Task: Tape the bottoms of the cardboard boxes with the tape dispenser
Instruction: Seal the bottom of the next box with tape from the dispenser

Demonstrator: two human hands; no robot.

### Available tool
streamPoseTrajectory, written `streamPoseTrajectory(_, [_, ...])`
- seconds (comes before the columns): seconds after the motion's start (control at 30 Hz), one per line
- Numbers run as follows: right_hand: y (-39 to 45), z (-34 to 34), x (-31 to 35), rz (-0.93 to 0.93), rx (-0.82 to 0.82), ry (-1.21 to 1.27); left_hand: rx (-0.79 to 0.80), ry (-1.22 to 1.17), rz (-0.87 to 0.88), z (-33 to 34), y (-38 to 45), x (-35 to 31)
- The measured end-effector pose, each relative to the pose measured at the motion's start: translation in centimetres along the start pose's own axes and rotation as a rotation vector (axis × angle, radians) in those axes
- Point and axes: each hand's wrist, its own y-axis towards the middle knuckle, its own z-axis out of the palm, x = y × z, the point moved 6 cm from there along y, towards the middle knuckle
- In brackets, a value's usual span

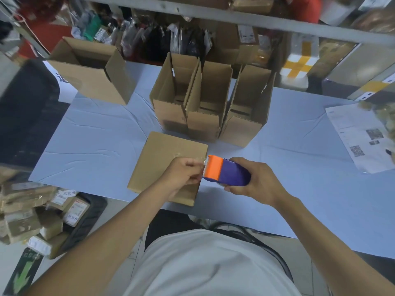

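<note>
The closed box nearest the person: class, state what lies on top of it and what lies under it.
On the closed box rests the left hand, pinching at the tape dispenser's orange end; the right hand grips the dispenser. Under the box is the blue table cover. The hand hides any seam beneath it.

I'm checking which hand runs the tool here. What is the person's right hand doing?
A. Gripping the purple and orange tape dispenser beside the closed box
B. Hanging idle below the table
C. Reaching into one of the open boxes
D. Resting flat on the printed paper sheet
A: the right hand is wrapped around the purple body of the tape dispenser, whose orange end sits at the right edge of the closed cardboard box.
</note>
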Motion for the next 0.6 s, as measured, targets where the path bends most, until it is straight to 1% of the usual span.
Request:
streamPoseTrajectory(0.1, [0.3, 0.5, 0.3, -0.01, 0.027, -0.01, -0.108, 0.154, 0.073, -1.1, -0.5, -1.3])
streamPoseTrajectory(0.2, [-0.4, 0.7, -0.3, -0.015, 0.068, -0.057, -0.19, 0.239, 0.09, -2.9, -0.7, -1.7])
streamPoseTrajectory(0.4, [-2.7, 0.9, -2.8, 0.06, 0.064, -0.049, -0.242, 0.38, 0.059, -4.7, -0.7, -1.1])
streamPoseTrajectory(0.5, [-3.9, 0.5, -4.8, 0.124, 0.075, -0.117, -0.31, 0.489, 0.059, -7.3, -0.9, -1.3])
streamPoseTrajectory(0.6, [-3.9, 0.0, -5.8, 0.159, 0.081, -0.147, -0.315, 0.524, 0.045, -8.1, -0.8, -1.6])
